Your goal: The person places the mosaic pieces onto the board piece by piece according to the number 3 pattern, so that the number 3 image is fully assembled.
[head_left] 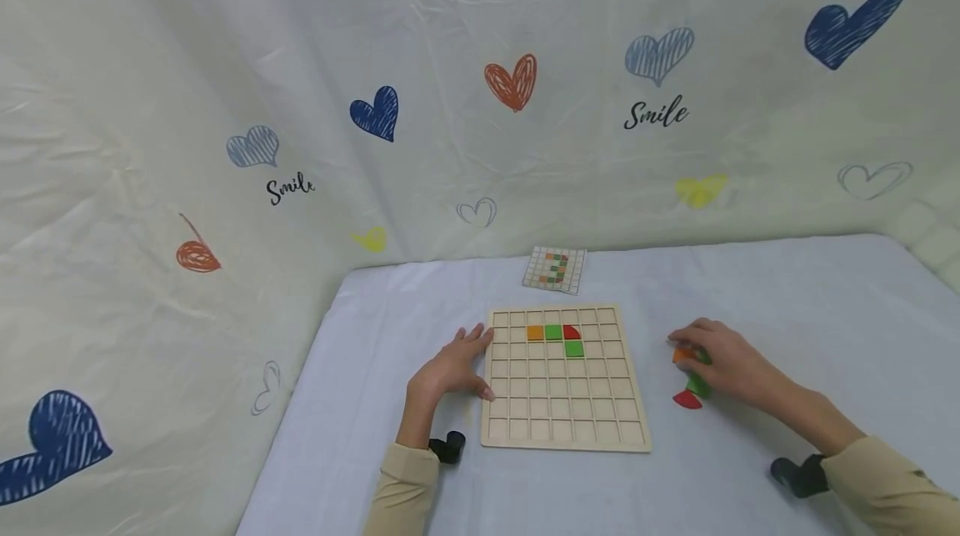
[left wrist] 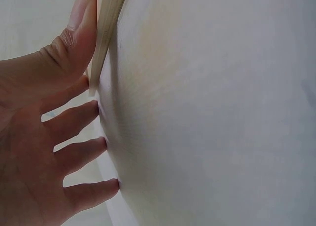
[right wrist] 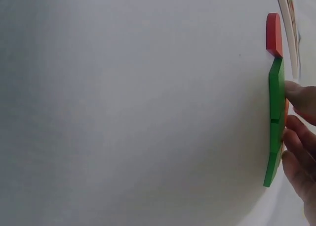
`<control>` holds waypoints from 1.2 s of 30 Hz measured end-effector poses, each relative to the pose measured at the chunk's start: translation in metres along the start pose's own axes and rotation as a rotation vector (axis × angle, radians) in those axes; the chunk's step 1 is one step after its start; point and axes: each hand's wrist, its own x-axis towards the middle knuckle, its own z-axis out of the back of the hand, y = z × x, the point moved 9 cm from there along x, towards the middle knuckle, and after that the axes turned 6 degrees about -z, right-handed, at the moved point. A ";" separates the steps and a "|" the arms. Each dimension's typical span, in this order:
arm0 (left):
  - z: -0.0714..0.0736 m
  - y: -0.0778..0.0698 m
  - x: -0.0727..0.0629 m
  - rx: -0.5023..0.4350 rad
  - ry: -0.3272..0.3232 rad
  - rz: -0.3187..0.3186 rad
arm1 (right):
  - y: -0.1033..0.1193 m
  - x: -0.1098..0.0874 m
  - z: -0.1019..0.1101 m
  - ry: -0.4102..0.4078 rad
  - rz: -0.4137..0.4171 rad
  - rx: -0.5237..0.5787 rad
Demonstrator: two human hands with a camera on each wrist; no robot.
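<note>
A square wooden grid board [head_left: 566,433] lies on the table, holding an orange square tile [head_left: 535,333], two green square tiles [head_left: 553,333] and a red quarter-round tile [head_left: 571,332]. My left hand [head_left: 453,365] rests at the board's left edge, fingers spread, thumb on the rim [left wrist: 106,43]. Right of the board, my right hand [head_left: 723,361] reaches over a small group of loose tiles. Its thumb and fingers pinch an orange tile [head_left: 682,354], partly hidden by them. Several green tiles [right wrist: 276,90] lie beside it, and a red quarter-round tile [right wrist: 274,34] lies at the group's end.
A small pattern card [head_left: 553,270] with coloured squares on a grid lies behind the board. The table has a white cloth [head_left: 360,353]. Behind it hangs a pale sheet [head_left: 435,177] printed with hearts. Black wrist devices [head_left: 799,475] sit at both cuffs.
</note>
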 end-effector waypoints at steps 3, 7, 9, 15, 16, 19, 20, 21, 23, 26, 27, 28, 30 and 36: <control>0.001 0.000 0.000 -0.002 -0.003 0.002 | -0.002 0.000 0.001 0.001 -0.006 -0.013; 0.001 0.000 -0.001 -0.017 -0.003 0.002 | -0.004 0.001 0.000 0.014 -0.019 -0.009; 0.000 0.001 0.000 -0.018 0.000 0.002 | -0.005 0.002 0.000 0.017 -0.022 0.004; -0.002 0.003 0.001 0.002 0.009 0.005 | -0.003 0.001 0.000 -0.014 -0.009 0.046; -0.002 0.003 0.001 0.003 0.010 0.003 | -0.002 0.001 0.000 -0.022 -0.005 0.047; -0.002 0.002 0.001 -0.002 0.008 -0.005 | -0.001 0.002 0.002 -0.042 0.013 0.051; -0.002 0.002 0.000 -0.005 0.007 -0.005 | 0.000 0.002 0.002 -0.044 0.019 0.053; -0.001 0.002 0.000 -0.006 0.007 -0.004 | 0.001 0.002 0.003 -0.044 0.021 0.056; -0.001 0.001 0.000 -0.007 0.007 -0.002 | 0.002 0.003 0.003 -0.042 0.023 0.062; -0.001 0.001 0.000 -0.007 0.006 0.001 | 0.003 0.003 0.005 -0.046 0.028 0.060; -0.001 0.001 0.000 -0.007 0.006 0.001 | 0.004 0.003 0.005 -0.050 0.030 0.060; -0.001 0.001 0.000 -0.006 0.006 0.000 | 0.004 0.004 0.005 -0.051 0.029 0.062; -0.001 0.001 0.000 -0.005 0.005 -0.003 | 0.004 0.004 0.005 -0.051 0.025 0.068; -0.001 0.001 0.000 -0.008 0.000 -0.010 | 0.006 0.004 0.004 -0.042 0.014 0.104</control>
